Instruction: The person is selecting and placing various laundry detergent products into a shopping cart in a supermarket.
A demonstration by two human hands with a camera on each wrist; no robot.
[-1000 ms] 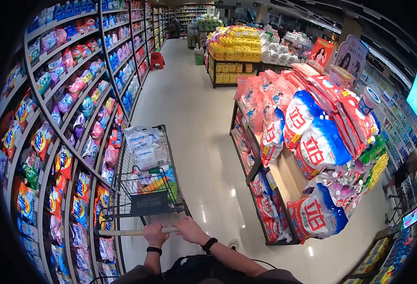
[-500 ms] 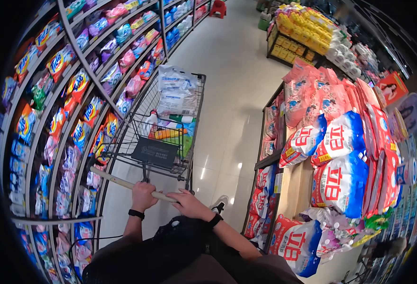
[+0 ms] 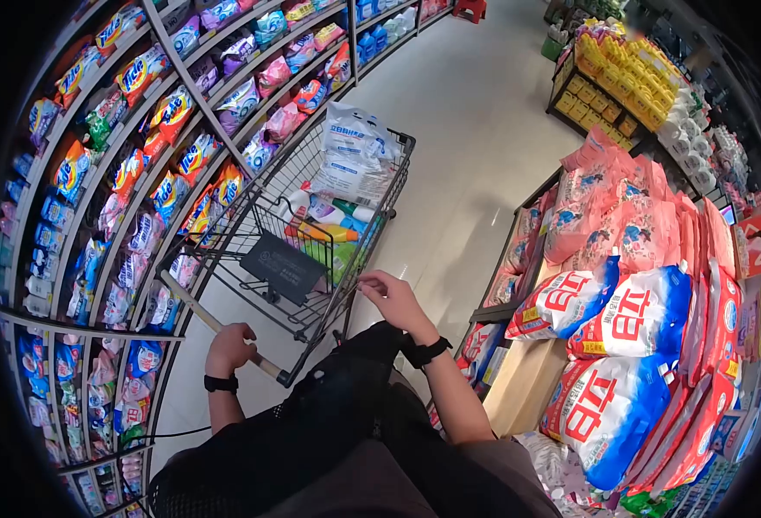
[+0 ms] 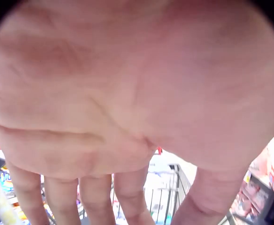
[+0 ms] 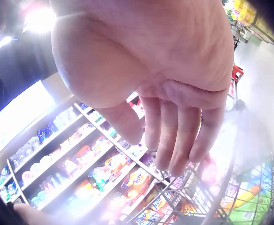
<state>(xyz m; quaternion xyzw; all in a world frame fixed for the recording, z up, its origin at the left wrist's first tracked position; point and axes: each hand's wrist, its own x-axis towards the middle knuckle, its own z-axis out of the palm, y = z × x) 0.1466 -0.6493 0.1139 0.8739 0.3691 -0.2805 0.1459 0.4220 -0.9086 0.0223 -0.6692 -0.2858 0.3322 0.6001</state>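
Observation:
Beside the beige cart handle, my left hand has its palm free of the bar; in the left wrist view the hand shows an uncovered palm and extended fingers. My right hand hovers at the right side of the wire cart, fingers loosely bent and holding nothing. The right wrist view shows that hand with an empty palm. In the cart lie a white plastic package, an orange item and a green pack.
Shelves of detergent bags curve along the left, close to the cart. At the right a display holds large red, white and blue bags and pink packs. Yellow bottles stand further off; pale floor runs between.
Both hands have come off the handle, the right one moving up and rightward. The view has turned, so cart, shelves and display sit differently in it.

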